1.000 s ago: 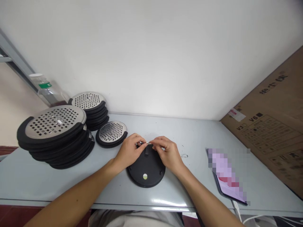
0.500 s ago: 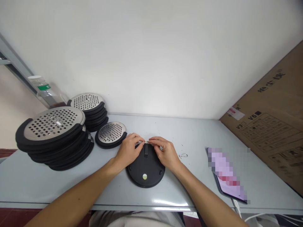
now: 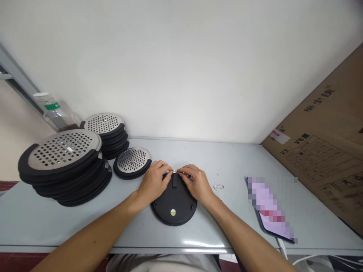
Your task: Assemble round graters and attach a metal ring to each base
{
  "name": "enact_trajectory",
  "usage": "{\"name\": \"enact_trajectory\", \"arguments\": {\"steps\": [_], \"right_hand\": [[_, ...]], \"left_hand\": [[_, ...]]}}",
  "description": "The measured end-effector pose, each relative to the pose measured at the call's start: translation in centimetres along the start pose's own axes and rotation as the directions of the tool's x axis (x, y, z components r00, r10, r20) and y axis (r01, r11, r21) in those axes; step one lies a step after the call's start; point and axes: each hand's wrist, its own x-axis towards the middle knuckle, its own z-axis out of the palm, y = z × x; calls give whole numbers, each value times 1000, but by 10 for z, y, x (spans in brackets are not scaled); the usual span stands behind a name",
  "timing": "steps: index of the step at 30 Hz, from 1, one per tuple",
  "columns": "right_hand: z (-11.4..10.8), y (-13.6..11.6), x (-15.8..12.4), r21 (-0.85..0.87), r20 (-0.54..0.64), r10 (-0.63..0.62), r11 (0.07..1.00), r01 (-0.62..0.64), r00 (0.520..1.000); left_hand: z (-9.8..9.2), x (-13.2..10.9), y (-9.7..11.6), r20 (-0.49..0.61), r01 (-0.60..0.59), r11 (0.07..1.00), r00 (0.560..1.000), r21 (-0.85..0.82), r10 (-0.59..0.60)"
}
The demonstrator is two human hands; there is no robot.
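Observation:
A round black disc (image 3: 174,206) lies face down on the table, with a short strap (image 3: 174,181) at its far edge and a round pale-and-green sticker. At the strap's end is a small silver metal clip (image 3: 175,172), mostly hidden by fingertips. My left hand (image 3: 157,178) pinches it from the left, resting over the disc's edge. From the right, my right hand (image 3: 196,184) pinches the same clip between thumb and fingers. A loose silver carabiner (image 3: 218,186) lies right of my right hand.
At left stand two stacks of perforated metal-topped black discs, a near stack (image 3: 66,151) and a far stack (image 3: 104,124). A single disc (image 3: 134,160) lies beside them. A plastic bottle (image 3: 53,111) is behind. A phone (image 3: 269,209) with a cable and a cardboard box (image 3: 320,162) are at right.
Both hands stay pinched at the strap's end, with only slight finger shifts. The whole view has moved a little; the disc lies where it was.

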Motion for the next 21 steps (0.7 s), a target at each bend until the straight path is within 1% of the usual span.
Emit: {"name": "enact_trajectory", "arguments": {"steps": [5,16,21], "right_hand": [[-1,-2,-2,-44,-54,-23,999,21,998],[3,-2,-3,-32,-20,-30,999,30,999],[4,-1,-5,-49,-31,-39,998,38,999]], "left_hand": [[-1,-1,2,-5,-9,1000,1000,28,9],[0,-3,2,-18,2,999,1000,54,-1],[0,-3,0,-33,-7,1000,999,28,8]]}}
